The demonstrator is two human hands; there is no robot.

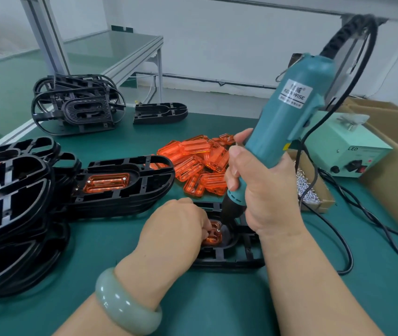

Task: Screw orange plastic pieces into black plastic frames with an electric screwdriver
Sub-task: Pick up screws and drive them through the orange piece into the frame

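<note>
**Fastening of piece [213, 236] into frame [232, 259], directly beneath the fingers.**
Screwdriver [290, 112] clamped in right fingers [233, 166], bit down just beside left fingers [204, 225], curled onto the piece. Left of the fingers, stack [149, 180] already fitted. Beyond them, loose pieces [200, 163] and bare frames [76, 110] still to do. To the right, carton [324, 202] holding screws [306, 187].

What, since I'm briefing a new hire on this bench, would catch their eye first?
The teal electric screwdriver stands out most, gripped by the right hand at centre right, its tip down at an orange piece seated in a black frame, where the left hand rests. Behind it lies a bright pile of orange pieces, and stacked black frames fill the left side.
</note>
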